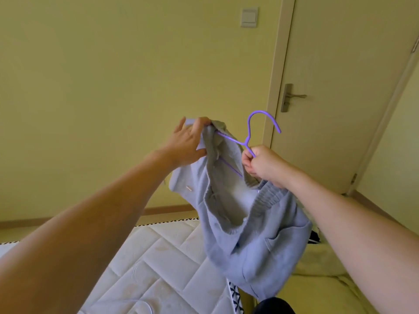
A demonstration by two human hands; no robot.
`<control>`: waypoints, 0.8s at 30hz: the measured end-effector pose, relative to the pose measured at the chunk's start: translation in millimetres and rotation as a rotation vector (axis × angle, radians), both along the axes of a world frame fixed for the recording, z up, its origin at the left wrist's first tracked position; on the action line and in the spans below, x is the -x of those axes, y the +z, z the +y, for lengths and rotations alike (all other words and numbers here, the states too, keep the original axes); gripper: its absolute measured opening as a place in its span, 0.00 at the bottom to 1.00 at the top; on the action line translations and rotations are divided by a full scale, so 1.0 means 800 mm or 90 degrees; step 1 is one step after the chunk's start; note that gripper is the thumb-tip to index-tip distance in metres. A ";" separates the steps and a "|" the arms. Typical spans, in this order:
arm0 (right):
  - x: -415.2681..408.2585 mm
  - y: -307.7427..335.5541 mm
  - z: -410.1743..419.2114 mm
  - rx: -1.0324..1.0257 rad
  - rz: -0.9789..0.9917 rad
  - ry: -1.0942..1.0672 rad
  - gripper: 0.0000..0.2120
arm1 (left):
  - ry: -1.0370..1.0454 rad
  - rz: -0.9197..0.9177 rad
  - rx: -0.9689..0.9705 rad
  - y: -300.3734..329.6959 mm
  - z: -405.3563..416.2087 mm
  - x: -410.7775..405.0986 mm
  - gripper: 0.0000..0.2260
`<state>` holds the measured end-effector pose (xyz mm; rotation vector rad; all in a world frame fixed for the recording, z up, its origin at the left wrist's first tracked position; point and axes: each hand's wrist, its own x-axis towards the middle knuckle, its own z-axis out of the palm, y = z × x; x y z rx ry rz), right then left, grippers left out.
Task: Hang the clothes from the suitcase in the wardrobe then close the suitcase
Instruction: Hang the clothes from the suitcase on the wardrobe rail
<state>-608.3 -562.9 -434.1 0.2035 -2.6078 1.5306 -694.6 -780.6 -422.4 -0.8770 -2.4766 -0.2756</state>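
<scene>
- While both arms reach forward at chest height, the widest thing behind them is a yellow-green wall [102,75], running down to a brown skirting board [167,210] at the floor.
- To the right of it stands a pale door [335,64], closed, with a metal lever handle [292,96] on its left edge.
- Below the arms lies a white quilted mattress [158,264], bare, with a black-and-white patterned edging along its far side.
- At lower right a yellow-green sheet or cover [317,288] lies beside the mattress; what it covers cannot be told.
- The grey-blue knitted cardigan [267,245] hangs in mid-air between the two hands, above the mattress edge, its ribbed neckline gaping open and a patch pocket showing on the front.
- The left hand [190,141] holds the cardigan's upper left shoulder, fingers and thumb pinching the fabric at the collar's end.
- The right hand [263,164] is clenched round the right arm of a purple hanger [247,141], and its lower fingers also gather the ribbed collar.
- That hanger sits tilted, its left arm tucked inside the neckline toward the left hand, its hook standing free above the fabric in front of the door frame.
- High on the wall is a small grey light switch [249,17].
</scene>
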 end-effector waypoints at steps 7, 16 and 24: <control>0.006 0.032 0.012 -0.117 0.003 0.056 0.15 | -0.059 0.089 -0.042 0.027 0.032 0.008 0.30; 0.003 -0.005 0.081 -0.519 0.113 -0.388 0.30 | 0.091 -0.185 -0.205 -0.011 0.053 0.005 0.08; -0.021 -0.008 0.123 -0.397 -0.196 -0.346 0.38 | 0.134 -0.223 -0.255 -0.022 0.034 -0.002 0.08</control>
